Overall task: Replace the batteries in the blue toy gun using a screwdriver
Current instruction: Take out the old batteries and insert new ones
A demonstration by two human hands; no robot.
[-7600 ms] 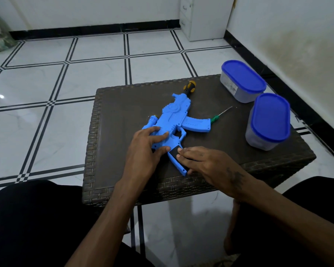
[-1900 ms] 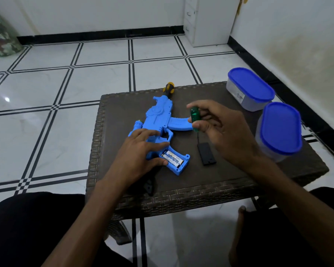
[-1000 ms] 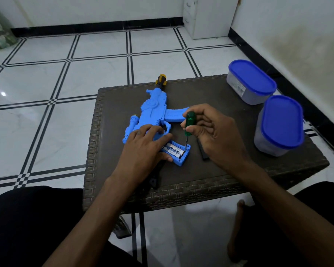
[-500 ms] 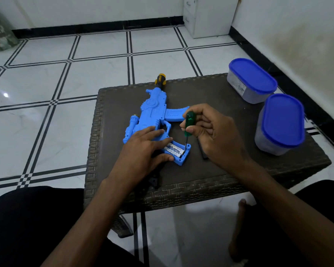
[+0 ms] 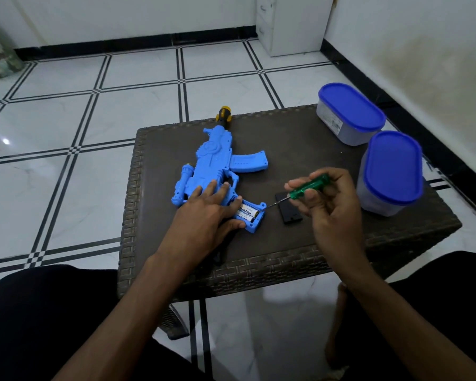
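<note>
Blue toy gun [image 5: 217,166] lay on table [image 5: 300,251], battery bay open, batteries [image 5: 247,212] showing | stock end hidden under left hand [image 5: 206,213], resting flat, fingers straight | right hand [image 5: 324,199] grasped green screwdriver [image 5: 308,187], tip beside bay | black cover [image 5: 290,210] partly hidden.

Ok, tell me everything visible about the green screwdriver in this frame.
The screwdriver is small, with a clear green plastic handle and a thin metal shaft. The right hand pinches the handle and holds it above the table, tilted nearly flat. Its tip points left and down at the corner of the toy gun's open battery bay; whether they touch is unclear.
</note>
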